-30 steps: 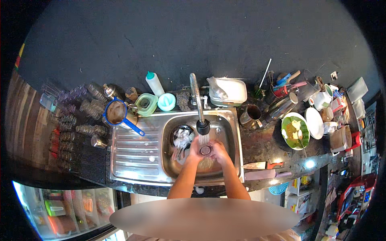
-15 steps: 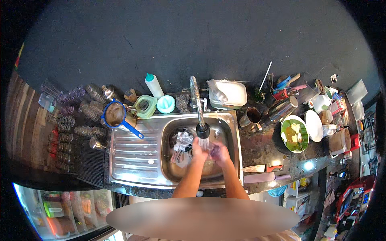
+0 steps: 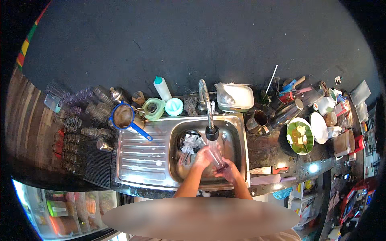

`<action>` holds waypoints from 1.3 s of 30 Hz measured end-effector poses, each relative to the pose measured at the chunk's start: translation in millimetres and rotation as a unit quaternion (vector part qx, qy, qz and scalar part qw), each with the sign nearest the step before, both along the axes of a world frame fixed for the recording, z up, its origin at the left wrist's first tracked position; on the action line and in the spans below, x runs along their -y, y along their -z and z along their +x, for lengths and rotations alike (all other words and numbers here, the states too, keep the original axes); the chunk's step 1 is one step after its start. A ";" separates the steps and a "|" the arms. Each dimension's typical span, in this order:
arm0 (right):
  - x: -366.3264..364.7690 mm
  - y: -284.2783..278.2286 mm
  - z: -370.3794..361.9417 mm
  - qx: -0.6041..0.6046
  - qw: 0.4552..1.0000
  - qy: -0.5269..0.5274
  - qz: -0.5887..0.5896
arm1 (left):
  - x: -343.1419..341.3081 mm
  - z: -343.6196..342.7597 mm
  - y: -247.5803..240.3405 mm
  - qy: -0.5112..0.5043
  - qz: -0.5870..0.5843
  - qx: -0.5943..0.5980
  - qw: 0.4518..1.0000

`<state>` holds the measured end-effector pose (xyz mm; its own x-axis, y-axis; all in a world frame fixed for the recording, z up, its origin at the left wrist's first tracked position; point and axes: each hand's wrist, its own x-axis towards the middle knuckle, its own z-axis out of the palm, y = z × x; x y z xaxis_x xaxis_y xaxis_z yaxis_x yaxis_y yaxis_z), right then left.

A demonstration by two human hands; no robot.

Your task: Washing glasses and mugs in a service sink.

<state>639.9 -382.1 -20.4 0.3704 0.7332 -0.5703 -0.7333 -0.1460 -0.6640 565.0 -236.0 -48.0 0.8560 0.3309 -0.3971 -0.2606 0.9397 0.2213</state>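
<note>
A clear drinking glass (image 3: 216, 156) with a purplish tint lies tilted between my hands over the sink (image 3: 173, 170). My left hand (image 3: 202, 158) grips its left side near the faucet end. Fingers of my right hand (image 3: 229, 172) curl round its lower end. Just above, the black spray head (image 3: 212, 133) of a coiled metal faucet (image 3: 204, 92) pours water toward the glass. To the left in the basin lies a dark round dish (image 3: 180, 138) with shiny crumpled items and cutlery. A spoon (image 3: 224, 137) rests by the basin's far right side.
A blue-rimmed strainer (image 3: 123, 116) lies over the ribbed drainboard's far left corner. Glasses (image 3: 72, 138) crowd the left counter. Two knives (image 3: 263, 170) lie right of the sink; beyond are a metal pitcher (image 3: 257, 121), a leaf-lined bowl (image 3: 299, 136) and a white plate (image 3: 318, 127).
The glass has turned from a blur to a clear tilted pose under the spray head. My right hand has come lower, toward me. The whole view has shifted slightly.
</note>
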 end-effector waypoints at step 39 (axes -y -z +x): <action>-73.9 30.3 27.0 0.306 0.920 -0.200 0.142 | -33.6 -42.0 69.2 0.079 0.196 -0.253 0.944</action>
